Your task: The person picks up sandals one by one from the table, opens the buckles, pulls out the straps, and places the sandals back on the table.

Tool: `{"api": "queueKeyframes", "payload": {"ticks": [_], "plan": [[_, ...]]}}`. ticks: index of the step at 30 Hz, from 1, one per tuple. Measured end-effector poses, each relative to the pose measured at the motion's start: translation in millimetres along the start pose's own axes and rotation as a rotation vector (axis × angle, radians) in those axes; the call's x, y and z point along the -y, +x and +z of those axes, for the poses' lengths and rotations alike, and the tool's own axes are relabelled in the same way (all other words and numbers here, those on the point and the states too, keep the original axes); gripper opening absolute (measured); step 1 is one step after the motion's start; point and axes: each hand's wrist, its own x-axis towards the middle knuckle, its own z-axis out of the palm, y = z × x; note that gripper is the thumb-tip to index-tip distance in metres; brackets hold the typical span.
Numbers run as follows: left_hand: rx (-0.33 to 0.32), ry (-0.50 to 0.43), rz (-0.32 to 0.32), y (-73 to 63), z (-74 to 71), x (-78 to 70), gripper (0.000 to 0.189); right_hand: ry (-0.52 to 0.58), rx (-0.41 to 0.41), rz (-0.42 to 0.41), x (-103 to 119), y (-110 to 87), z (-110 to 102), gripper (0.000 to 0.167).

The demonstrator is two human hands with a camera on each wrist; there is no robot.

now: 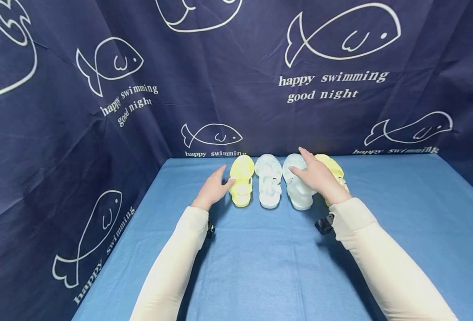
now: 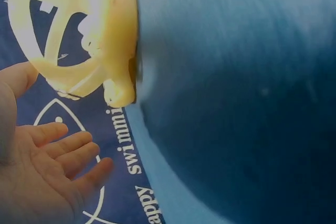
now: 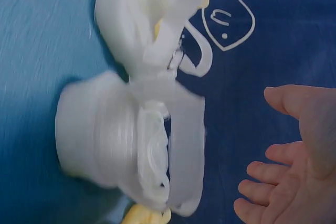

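Over blue cloth [image 1: 256, 258], the left hand [image 1: 214, 189] and right hand [image 1: 318, 174] spread empty fingers [image 3: 269, 172], the right partly hiding the rightmost sandal [image 1: 333, 166].

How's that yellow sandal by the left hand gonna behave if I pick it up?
The yellow sandal would probably flex at its straps, since they're bands around open gaps. It may be fairly light for its size, given those gaps. It seems unlikely to roll, as it sits sole-down on the cloth.

Observe right-end yellow sandal [image 1: 332, 165] partly hidden behind right hand [image 1: 315, 174] in head view. Note left-end yellow sandal [image 2: 118, 24] cut off by left wrist view's top edge. Record nearer pale sandal [image 3: 100, 132] blurred in right wrist view.
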Motion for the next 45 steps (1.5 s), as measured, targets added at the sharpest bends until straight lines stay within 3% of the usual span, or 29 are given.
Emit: {"api": "queueKeyframes", "payload": {"ticks": [11,21,31,40,45], "plan": [[0.018,-0.085,-0.006,1.5,9.1,2.6,0.070,0.132,-0.152,-0.028,25,3.2,9,0.066],[0.045,-0.130,-0.031,-3.1,15.1,2.0,0.067,0.338,0.024,0.012,65,8.0,32,0.066],[0.045,-0.091,0.028,-1.7,17.3,-1.6,0.059,0.366,0.076,0.057,84,12.2,61,0.070],[0.064,-0.063,-0.006,-6.1,11.1,-6.2,0.061,0.401,0.127,0.085,94,15.9,88,0.069],[0.074,-0.124,-0.010,-5.6,8.1,-2.9,0.059,0.531,0.127,0.129,99,20.6,104,0.068]]}}
